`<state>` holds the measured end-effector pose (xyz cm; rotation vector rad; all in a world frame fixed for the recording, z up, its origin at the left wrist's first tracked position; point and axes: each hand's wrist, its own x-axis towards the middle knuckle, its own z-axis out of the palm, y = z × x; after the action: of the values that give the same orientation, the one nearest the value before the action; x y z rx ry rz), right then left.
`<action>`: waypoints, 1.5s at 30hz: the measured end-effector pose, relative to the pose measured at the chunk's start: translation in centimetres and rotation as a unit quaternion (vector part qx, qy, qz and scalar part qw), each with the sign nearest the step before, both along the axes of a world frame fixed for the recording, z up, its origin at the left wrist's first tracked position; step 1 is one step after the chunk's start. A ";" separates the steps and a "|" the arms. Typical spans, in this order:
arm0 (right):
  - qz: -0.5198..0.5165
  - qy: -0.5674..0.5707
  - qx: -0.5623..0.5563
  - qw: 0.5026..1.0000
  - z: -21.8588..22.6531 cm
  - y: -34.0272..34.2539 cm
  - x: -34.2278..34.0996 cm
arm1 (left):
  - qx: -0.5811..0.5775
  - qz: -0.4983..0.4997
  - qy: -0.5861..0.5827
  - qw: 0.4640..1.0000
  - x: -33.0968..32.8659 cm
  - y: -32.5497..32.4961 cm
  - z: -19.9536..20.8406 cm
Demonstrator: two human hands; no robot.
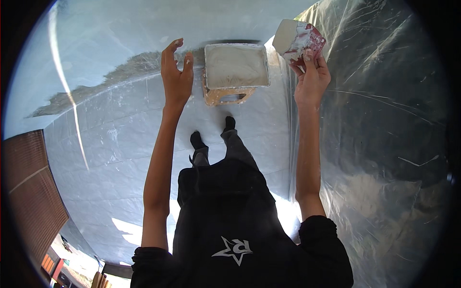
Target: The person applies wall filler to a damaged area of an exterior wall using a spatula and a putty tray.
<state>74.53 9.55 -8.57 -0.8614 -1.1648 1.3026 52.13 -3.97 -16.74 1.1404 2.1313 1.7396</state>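
In my right hand [309,84] I grip a putty spreader [300,42], a flat reddish blade smeared with pale putty. It is raised at the upper right, close to the plastic-covered side. My left hand [177,77] is up near the wall with fingers apart, holding nothing; whitish smears show on its fingertips. Between the two hands a rectangular tray [236,66] holds a smooth layer of grey-beige putty. It rests on a tan, splattered stool [229,96], and neither hand touches it.
Ahead stands a pale blue-grey wall [115,33] with a rough darker band low down. Clear plastic sheeting [379,125] hangs along the right. Grey sheeting [115,153] covers the floor around my feet. A brown slatted panel [31,187] stands at the left.
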 end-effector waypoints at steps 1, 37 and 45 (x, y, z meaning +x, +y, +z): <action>-0.009 -0.012 -0.029 0.999 -1.3 0.0 0.7 | -0.012 -0.007 -0.006 1.000 0.6 0.0 -1.1; 0.197 -0.528 0.181 0.806 -40.2 15.4 7.2 | -0.374 0.069 -0.059 0.923 16.4 10.7 -34.0; 0.218 -0.506 0.180 0.815 -40.9 15.8 7.4 | -0.410 0.082 -0.018 0.908 17.7 12.0 -35.6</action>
<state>81.95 25.39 -49.50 -1.0586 -2.4850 0.8593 69.79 7.98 -52.39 0.6845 2.5677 0.6996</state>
